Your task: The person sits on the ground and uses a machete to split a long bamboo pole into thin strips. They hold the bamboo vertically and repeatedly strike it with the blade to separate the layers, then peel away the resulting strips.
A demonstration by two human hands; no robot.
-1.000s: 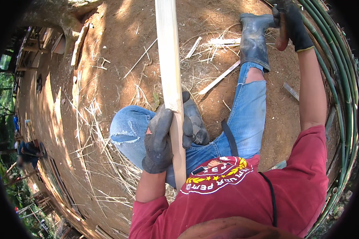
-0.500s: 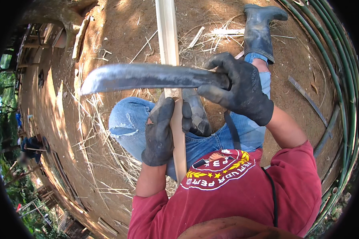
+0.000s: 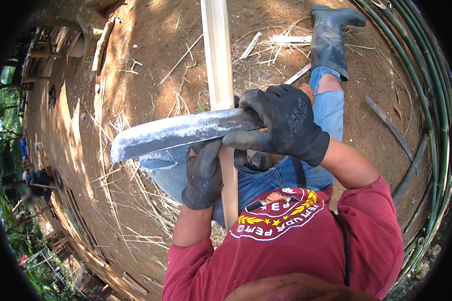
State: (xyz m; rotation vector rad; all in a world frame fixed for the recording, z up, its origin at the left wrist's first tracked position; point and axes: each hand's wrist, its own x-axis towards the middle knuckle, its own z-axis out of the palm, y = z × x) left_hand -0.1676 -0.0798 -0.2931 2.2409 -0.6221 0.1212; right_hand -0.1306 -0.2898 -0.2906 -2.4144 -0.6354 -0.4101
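My right hand [image 3: 281, 123], in a black work glove, is closed round the handle of a machete [image 3: 178, 129]. Its broad, worn blade points left and lies across a long pale split bamboo strip [image 3: 218, 55]. The strip runs from my waist away past the far edge of the view. Below the blade, my gloved left hand [image 3: 204, 173] is wrapped around the strip; the blade hides part of its upper fingers. Whether the cutting edge touches the strip, I cannot tell.
My leg in a rubber boot [image 3: 329, 45] stretches out at far right. Long green bamboo poles [image 3: 432, 100] curve along the right edge. A flat metal-looking strip [image 3: 389, 125] lies near them. Thin shavings [image 3: 130, 185] litter the dirt at left. Another person [image 3: 40, 183] is at far left.
The machete has come nearer my body, its tip dropping lower and its blade now overlapping my left hand. My right hand has shifted left and down with it. The left hand keeps its hold.
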